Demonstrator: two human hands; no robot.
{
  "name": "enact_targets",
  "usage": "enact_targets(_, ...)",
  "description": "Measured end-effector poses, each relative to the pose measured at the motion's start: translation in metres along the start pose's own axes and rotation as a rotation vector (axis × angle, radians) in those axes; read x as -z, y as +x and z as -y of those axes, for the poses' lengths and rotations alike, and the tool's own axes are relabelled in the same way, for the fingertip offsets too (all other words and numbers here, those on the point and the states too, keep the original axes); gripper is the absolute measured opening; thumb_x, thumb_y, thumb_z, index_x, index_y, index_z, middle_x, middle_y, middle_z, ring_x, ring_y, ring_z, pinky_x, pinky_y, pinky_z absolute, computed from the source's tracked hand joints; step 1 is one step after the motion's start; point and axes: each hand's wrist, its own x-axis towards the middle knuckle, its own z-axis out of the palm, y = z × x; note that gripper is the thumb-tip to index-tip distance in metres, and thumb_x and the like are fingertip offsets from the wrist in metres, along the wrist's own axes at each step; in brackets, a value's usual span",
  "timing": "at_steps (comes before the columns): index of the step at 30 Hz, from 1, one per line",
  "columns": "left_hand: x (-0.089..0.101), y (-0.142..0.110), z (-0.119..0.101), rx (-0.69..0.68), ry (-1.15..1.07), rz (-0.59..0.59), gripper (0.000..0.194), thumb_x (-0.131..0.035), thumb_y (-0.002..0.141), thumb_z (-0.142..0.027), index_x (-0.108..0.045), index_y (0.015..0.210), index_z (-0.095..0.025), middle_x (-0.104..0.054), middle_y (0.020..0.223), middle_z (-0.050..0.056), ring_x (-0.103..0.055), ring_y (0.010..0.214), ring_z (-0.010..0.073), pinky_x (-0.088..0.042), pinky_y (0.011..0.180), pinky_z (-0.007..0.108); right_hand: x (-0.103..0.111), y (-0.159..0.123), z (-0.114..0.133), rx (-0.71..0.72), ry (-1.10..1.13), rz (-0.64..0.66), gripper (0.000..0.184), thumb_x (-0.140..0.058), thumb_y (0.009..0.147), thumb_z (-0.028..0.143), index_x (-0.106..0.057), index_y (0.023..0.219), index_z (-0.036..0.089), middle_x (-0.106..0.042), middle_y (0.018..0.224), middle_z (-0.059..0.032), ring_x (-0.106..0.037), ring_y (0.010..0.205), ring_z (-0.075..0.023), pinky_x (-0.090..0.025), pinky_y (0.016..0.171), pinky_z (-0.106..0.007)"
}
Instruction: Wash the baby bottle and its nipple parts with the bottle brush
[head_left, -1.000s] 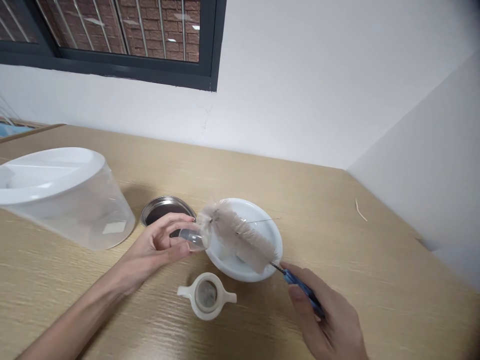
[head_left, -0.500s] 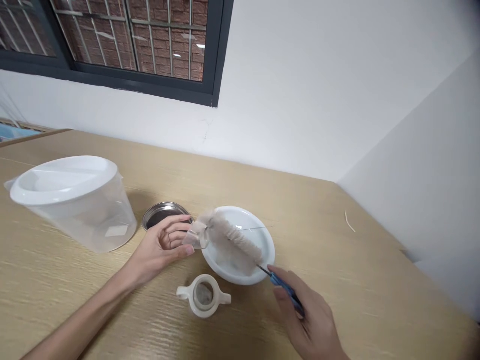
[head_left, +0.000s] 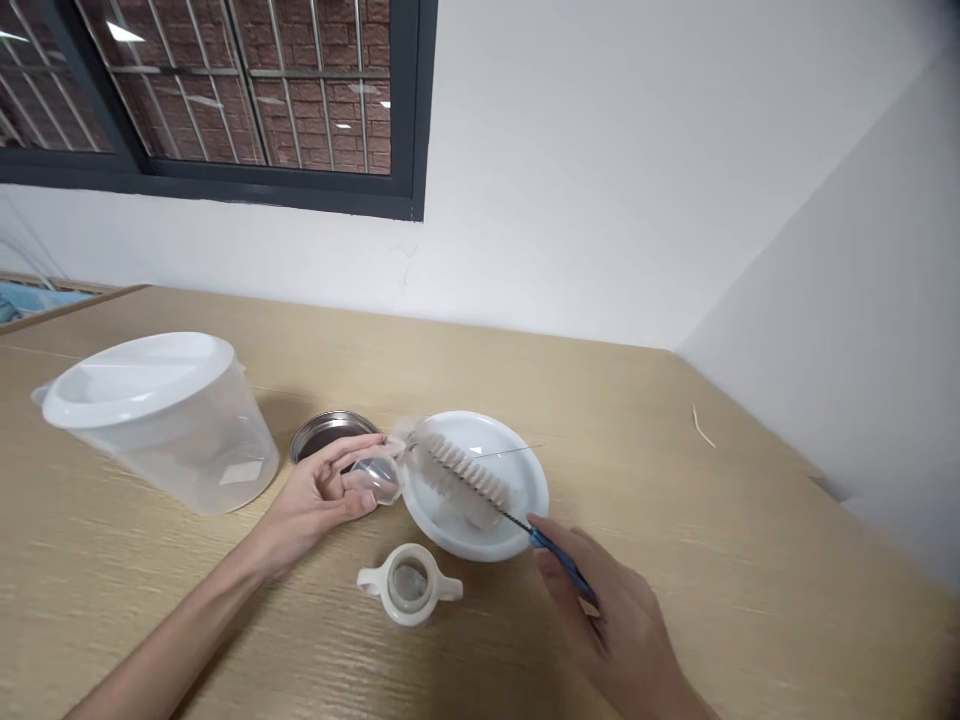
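Note:
My left hand is closed on a small clear plastic cup-shaped piece, perhaps a bottle cap, held at the left rim of a white bowl. My right hand grips the blue handle of a bottle brush. The white bristles slant over the bowl, and the blurred brush tip meets the clear cap's right side; whether it is inside I cannot tell. Closer to me stands a white two-handled holder with a round opening.
A lidded clear plastic container leans into view at the left. Behind my left hand lies a round metal dish. A thin wire crosses the bowl. Farther right, a pale strip lies on the wooden table near the wall.
The brush has shifted slightly left, and its bristles look sharper than before. The clear cap has turned in my left hand and moved a little left. The view has tilted slightly.

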Motion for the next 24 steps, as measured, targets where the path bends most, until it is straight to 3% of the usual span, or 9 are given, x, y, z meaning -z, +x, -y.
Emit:
enact_targets(7, -0.0015, 0.0034, 0.0003, -0.011, -0.009, -0.031, 0.068, -0.093, 0.072, -0.019, -0.06, 0.131, -0.022, -0.067, 0.136, 0.012, -0.079, 0.099, 0.0226, -0.063, 0.084, 0.028, 0.002, -0.0013, 0.0003, -0.072, -0.024, -0.027, 0.025, -0.05, 0.103, 0.021, -0.061, 0.125, 0.021, -0.072, 0.087, -0.0013, -0.068, 0.065, -0.0102, -0.055, 0.058, -0.018)
enact_targets(10, -0.0001, 0.0043, 0.0014, -0.005, -0.016, -0.043, 0.069, -0.094, 0.071, -0.019, -0.059, 0.13, -0.021, -0.07, 0.127, 0.01, -0.079, 0.098, 0.0225, -0.063, 0.085, 0.028, 0.0014, -0.0046, 0.0007, -0.04, -0.016, -0.02, 0.025, -0.05, 0.103, 0.021, -0.061, 0.125, 0.02, -0.069, 0.081, -0.0003, -0.064, 0.058, -0.0095, -0.052, 0.054, -0.018)
enact_targets(15, 0.0003, 0.007, 0.0028, -0.02, 0.0, -0.105, 0.071, -0.097, 0.063, -0.017, -0.061, 0.124, -0.019, -0.073, 0.112, 0.005, -0.077, 0.086, 0.016, -0.063, 0.073, 0.023, -0.0007, -0.0093, -0.001, 0.069, -0.02, 0.054, 0.031, -0.052, 0.101, 0.016, -0.06, 0.13, 0.018, -0.07, 0.087, -0.0037, -0.066, 0.064, -0.0103, -0.052, 0.055, -0.018)
enact_targets(18, -0.0022, 0.0072, 0.0016, -0.013, 0.019, -0.133, 0.074, -0.099, 0.059, -0.017, -0.061, 0.122, -0.018, -0.074, 0.105, 0.005, -0.076, 0.083, 0.0167, -0.063, 0.07, 0.025, -0.0027, -0.0086, -0.0013, 0.064, -0.001, 0.045, 0.031, -0.053, 0.1, 0.015, -0.061, 0.13, 0.018, -0.068, 0.084, -0.0029, -0.064, 0.061, -0.0094, -0.05, 0.052, -0.018)
enact_targets(24, -0.0067, 0.0041, -0.0003, -0.016, 0.104, -0.168, 0.072, -0.097, 0.062, -0.021, -0.06, 0.123, -0.019, -0.072, 0.116, 0.008, -0.073, 0.086, 0.0165, -0.061, 0.076, 0.03, -0.0022, -0.0038, -0.0013, -0.03, -0.022, -0.006, 0.027, -0.053, 0.101, 0.02, -0.062, 0.127, 0.019, -0.068, 0.082, -0.0013, -0.06, 0.057, -0.0094, -0.048, 0.05, -0.019)
